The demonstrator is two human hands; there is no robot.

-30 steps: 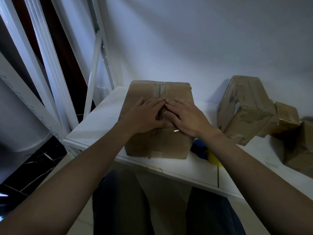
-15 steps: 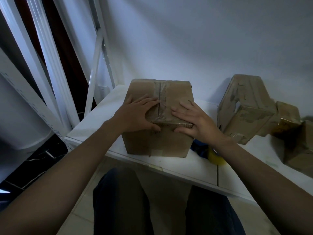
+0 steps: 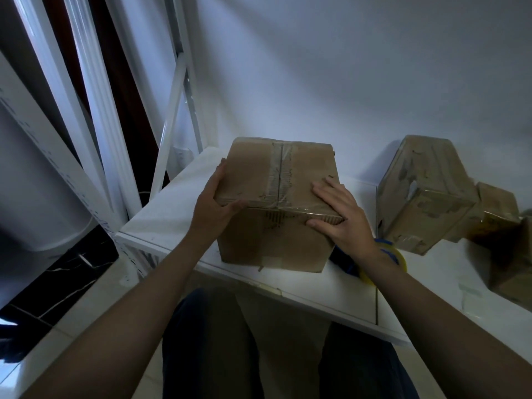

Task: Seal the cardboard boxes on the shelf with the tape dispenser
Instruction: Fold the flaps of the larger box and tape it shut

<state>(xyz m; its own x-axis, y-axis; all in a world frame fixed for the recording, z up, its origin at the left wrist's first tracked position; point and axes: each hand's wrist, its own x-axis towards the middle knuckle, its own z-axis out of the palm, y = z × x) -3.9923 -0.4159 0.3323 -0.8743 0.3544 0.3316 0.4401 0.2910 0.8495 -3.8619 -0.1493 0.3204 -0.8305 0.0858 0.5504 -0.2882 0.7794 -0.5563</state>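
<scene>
At frame centre the box (image 3: 253,174) is clasped at its near-left corner by the left hand (image 3: 213,208) and pressed by the flat-fingered right hand (image 3: 342,214), apparently to bed the tape (image 3: 280,168).

Four brown cardboard boxes can be made out on one white shelf (image 3: 172,214): a taped front box (image 3: 276,180), a tilted box (image 3: 426,194), a small box (image 3: 496,204) behind it, and a dim box (image 3: 511,280) at the right edge. One blue-and-yellow tape dispenser (image 3: 401,259). Two bare hands: left hand (image 3: 211,210), right hand (image 3: 344,223).
</scene>
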